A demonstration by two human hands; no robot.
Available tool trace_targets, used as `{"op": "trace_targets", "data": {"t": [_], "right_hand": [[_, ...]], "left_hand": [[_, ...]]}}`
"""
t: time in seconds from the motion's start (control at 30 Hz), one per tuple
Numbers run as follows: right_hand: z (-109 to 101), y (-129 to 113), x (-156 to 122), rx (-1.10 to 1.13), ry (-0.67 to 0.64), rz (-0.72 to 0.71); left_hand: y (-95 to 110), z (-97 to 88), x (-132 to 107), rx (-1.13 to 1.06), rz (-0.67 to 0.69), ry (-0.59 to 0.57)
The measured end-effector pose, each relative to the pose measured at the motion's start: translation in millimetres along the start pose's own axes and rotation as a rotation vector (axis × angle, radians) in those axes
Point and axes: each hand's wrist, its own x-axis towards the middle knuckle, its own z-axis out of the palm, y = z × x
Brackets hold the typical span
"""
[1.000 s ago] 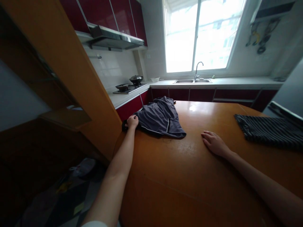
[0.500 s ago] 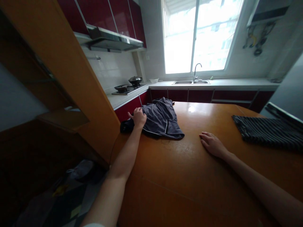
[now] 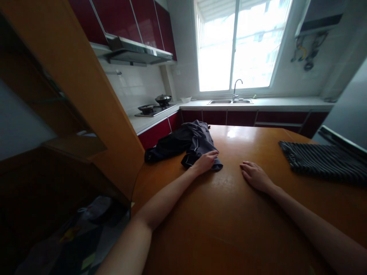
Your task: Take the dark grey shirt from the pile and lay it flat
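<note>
A dark grey garment with white piping, perhaps shorts, lies bunched on the wooden table, its left part folded over and a blacker part spread toward the cabinet. My left hand is at the garment's near right side, its fingers closed on the cloth, with the fingertips partly hidden. To the right of the garment, apart from it, my right hand rests flat on the tabletop with its fingers stretched out and nothing in them.
A dark striped cloth lies folded on the right of the table. Near it, a dark flat object with a pale edge juts in. A tall wooden cabinet stands at the left. Behind are a stove with pans and a sink.
My left hand has moved right and nearer, carrying the garment's left part over toward its right side. More of the blacker cloth now shows. My right hand has stayed in place.
</note>
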Motion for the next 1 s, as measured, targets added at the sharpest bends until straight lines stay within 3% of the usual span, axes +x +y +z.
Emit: {"op": "trace_targets", "data": {"t": [0.07, 0.17, 0.27, 0.5, 0.6, 0.83, 1.0], "right_hand": [[0, -1, 0, 0.006, -0.002, 0.010], [-1, -3, 1, 0.029, -0.002, 0.025], [-2, -4, 1, 0.055, 0.004, 0.024], [-1, -2, 1, 0.058, 0.006, 0.031], [0, -2, 1, 0.057, 0.015, 0.027], [-1, -3, 0, 0.062, 0.022, 0.024], [-3, -5, 0, 0.031, 0.002, 0.021]], "left_hand": [[18, 12.4, -1, -0.036, 0.093, -0.081], [33, 15.9, -5, -0.068, 0.191, -0.180], [38, 12.4, -8, -0.060, 0.194, -0.173], [36, 0.8, -6, 0.151, -0.093, 0.077], [37, -2.0, -7, 0.185, -0.212, 0.124], [28, 7.3, -14, 0.276, -0.486, -0.031], [-5, -0.8, -14, 0.192, -0.669, -0.072]]}}
